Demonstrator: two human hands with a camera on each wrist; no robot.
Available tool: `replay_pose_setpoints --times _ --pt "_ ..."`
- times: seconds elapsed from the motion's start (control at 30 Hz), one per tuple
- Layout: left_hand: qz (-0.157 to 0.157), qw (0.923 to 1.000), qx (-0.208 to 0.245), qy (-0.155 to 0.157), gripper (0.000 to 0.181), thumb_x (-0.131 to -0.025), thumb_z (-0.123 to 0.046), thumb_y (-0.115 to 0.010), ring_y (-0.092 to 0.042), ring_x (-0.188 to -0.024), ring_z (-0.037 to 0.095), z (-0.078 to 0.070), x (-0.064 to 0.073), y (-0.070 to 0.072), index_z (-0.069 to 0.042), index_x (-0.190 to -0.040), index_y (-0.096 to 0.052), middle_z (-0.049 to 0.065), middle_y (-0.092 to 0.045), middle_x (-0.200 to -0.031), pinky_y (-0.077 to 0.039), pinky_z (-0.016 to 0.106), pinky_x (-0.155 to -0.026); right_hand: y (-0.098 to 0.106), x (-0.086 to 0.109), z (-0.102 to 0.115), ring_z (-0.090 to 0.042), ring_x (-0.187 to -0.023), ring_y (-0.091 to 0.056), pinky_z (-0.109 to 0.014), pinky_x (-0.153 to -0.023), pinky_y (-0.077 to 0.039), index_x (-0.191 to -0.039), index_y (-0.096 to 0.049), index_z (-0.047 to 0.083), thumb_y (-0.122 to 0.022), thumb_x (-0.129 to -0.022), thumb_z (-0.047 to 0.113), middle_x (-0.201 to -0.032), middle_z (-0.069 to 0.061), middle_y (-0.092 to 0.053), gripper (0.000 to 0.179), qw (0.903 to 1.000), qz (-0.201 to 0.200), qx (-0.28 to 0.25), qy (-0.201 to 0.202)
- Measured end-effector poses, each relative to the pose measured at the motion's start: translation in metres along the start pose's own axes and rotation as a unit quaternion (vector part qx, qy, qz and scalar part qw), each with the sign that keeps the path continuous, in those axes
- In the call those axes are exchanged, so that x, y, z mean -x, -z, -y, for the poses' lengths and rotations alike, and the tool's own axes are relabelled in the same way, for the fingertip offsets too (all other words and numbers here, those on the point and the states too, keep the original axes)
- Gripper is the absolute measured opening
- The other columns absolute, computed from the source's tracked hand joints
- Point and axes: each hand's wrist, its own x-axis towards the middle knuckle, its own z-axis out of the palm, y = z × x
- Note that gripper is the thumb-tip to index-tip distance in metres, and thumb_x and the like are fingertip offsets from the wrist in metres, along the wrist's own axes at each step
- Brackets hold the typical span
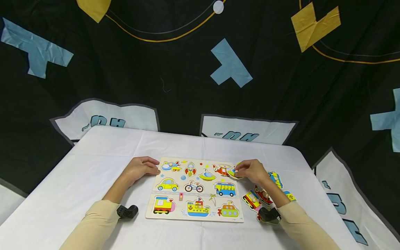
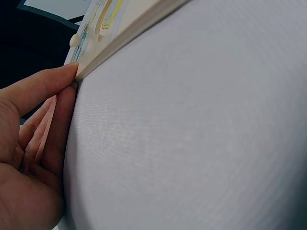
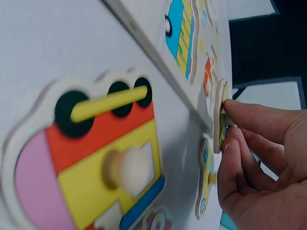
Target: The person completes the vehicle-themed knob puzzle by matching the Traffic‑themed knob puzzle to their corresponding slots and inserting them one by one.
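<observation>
A wooden vehicle puzzle board [image 1: 197, 205] lies on the white table, printed with a plane, a rocket, a bicycle, a ship and other pictures. At its upper left edge, my left hand [image 1: 140, 169] pinches the board's rim with the thumb and fingers, as the left wrist view shows close up. My right hand [image 1: 253, 171] pinches the small knob of a flying saucer piece [image 1: 232, 173]. The right wrist view shows that piece [image 3: 219, 115] standing on edge, side-on to the camera. It overlaps the board's upper right edge, beside the helicopter picture [image 1: 222, 170].
Several knobbed pieces lie right of the board, partly under my right forearm: a train piece [image 1: 251, 200], a red helicopter piece [image 1: 263, 195], a blue-and-yellow bus piece [image 1: 275, 179] and a yellow piece [image 1: 289, 196]. A black wrist camera [image 1: 269, 214] overlaps a green piece there. A dark curtain hangs behind the table.
</observation>
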Motion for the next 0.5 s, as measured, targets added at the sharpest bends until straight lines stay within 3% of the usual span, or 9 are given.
replay_pose_setpoints --times 0.5 --pt "0.001 1.0000 0.005 -0.006 0.046 -0.078 -0.019 -0.086 -0.071 -0.085 0.014 0.001 0.000 0.000 -0.005 -0.118 -0.070 0.001 -0.079 -0.088 -0.050 0.026 -0.080 -0.027 -0.005 0.026 -0.015 -0.072 -0.055 -0.028 -0.062 -0.041 -0.087 -0.078 0.010 -0.086 -0.078 0.012 -0.073 0.000 -0.068 0.012 0.9996 0.020 -0.001 0.021"
